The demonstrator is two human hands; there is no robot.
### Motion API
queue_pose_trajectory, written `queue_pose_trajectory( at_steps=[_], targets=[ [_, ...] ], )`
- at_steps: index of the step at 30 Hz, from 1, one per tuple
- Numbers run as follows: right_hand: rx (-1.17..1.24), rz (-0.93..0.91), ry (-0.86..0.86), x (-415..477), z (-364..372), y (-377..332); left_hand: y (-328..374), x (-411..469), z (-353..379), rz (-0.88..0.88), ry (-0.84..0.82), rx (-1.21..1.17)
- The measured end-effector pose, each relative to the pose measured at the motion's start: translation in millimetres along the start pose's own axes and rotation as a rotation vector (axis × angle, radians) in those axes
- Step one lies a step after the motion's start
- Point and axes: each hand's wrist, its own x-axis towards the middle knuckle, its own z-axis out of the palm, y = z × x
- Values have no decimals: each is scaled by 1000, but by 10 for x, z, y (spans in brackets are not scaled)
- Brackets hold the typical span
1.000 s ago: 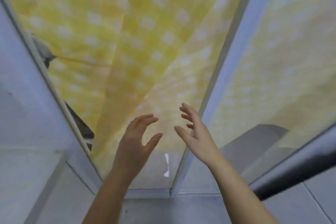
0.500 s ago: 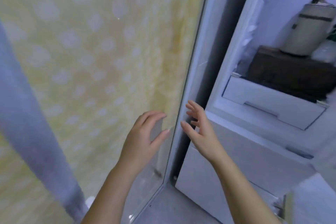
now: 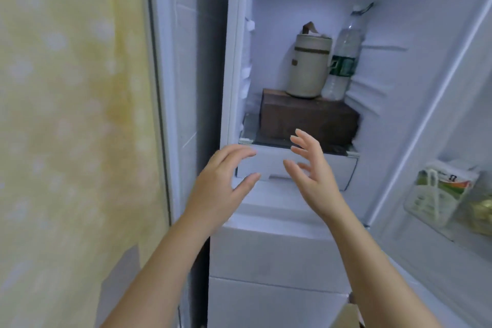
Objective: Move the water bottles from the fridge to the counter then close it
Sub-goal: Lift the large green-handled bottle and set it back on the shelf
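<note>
The white fridge (image 3: pixel 266 253) stands open with its light on. One clear water bottle (image 3: pixel 343 58) with a dark green label stands upright at the back of the upper compartment, on a dark brown box (image 3: pixel 306 117), right of a beige canister (image 3: pixel 308 66). My left hand (image 3: pixel 221 184) and my right hand (image 3: pixel 311 168) are raised side by side in front of the white drawer (image 3: pixel 269 165) below the shelf. Both hands have their fingers spread and hold nothing. They are well short of the bottle.
The fridge door (image 3: pixel 447 120) is swung open on the right, with bagged food (image 3: pixel 439 189) in its shelf. A yellow dotted curtain (image 3: pixel 69 114) fills the left. A cardboard corner (image 3: pixel 346 314) shows at the bottom right.
The view has swung right from the yellow curtain to the open fridge interior. Both hands kept their spread pose and now sit in front of the fridge drawer.
</note>
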Motion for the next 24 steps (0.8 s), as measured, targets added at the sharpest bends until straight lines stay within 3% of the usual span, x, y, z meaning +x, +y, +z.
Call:
queue_pose_trajectory(
  at_steps=[5, 12, 19, 24],
  targets=[
    [-25, -33, 131, 742, -390, 305, -67, 846, 507, 107, -5, -12],
    [77, -51, 326, 1808, -796, 833, -266, 1856, 1256, 124, 53, -49],
    [188, 82, 547, 2857, -1067, 1235, -557, 2810, 1863, 95, 5, -53],
    [74, 106, 594, 3544, -1350, 1386, -699, 3585, 2235, 118, -37, -69]
  ],
)
